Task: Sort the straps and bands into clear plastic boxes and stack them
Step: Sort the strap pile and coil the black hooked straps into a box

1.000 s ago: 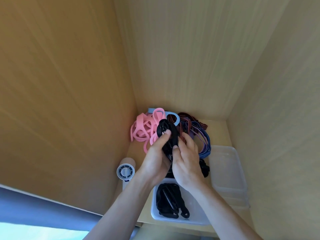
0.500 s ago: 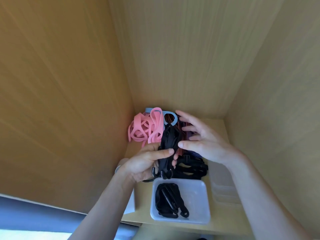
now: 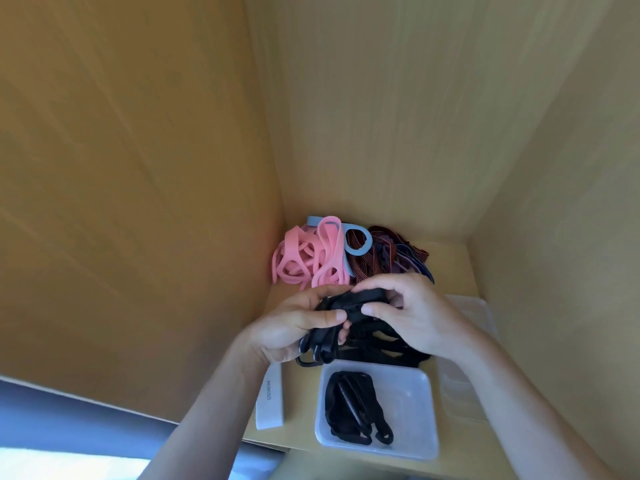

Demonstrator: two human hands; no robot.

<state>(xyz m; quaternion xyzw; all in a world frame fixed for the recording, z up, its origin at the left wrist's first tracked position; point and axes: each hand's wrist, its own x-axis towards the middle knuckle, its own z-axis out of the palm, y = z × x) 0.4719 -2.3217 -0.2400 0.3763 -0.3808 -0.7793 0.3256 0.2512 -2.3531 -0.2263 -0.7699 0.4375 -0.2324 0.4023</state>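
Both forearms reach in from below and meet over the middle of the shelf (image 3: 453, 268). The left hand (image 3: 291, 329) curls round a bunched black strap (image 3: 349, 304), thumb laid across it. The right hand (image 3: 417, 317) pinches the same strap from the right, so each grip holds it. It hangs just behind the clear box (image 3: 420, 441), where a second strap (image 3: 353, 410) lies. Pink bands (image 3: 304, 258) and striped straps (image 3: 391, 259) fill the back left corner. Spare boxes (image 3: 474, 310) sit by the right wall (image 3: 554, 237).

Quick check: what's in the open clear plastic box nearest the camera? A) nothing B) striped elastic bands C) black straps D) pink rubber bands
C: a bundle of black webbing straps lies in the clear rectangular plastic box; the pink rubber bands sit piled in the back corner.
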